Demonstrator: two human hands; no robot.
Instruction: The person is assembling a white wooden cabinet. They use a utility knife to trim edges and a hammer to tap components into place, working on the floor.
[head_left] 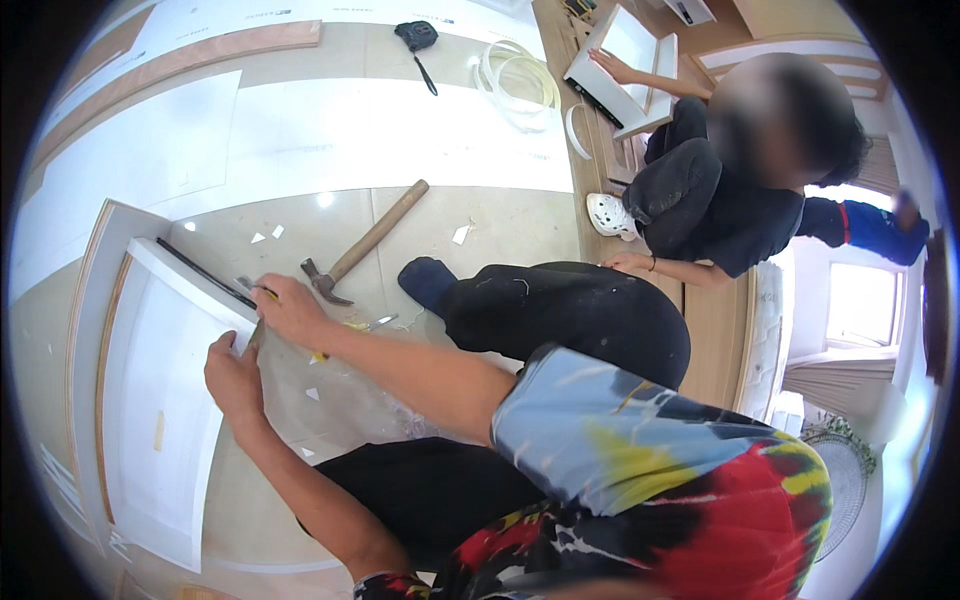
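Note:
A white drawer-like box (pixel 160 400) with wood-toned edges stands on the floor at the left. A black strip (pixel 205 272) runs along its upper side. At the box's near corner my left hand (pixel 236 382) is closed, thumb and fingers pinching at the edge; a thin brownish piece shows between my hands, its kind unclear. Just above, my right hand (pixel 288 308) is closed round a small yellow-and-grey tool (pixel 265 292) that looks like a utility knife, mostly covered by the fingers. Beside that hand lies a claw hammer (pixel 365 245) with a wooden handle.
Another yellow cutter (pixel 375 323) and white scraps (pixel 461 234) lie on the tiles. Farther off are a tape measure (pixel 416 38), coiled white edging (pixel 517 85) and large white panels (pixel 390 130). At right, a seated person (pixel 740 200) holds another white box (pixel 625 65).

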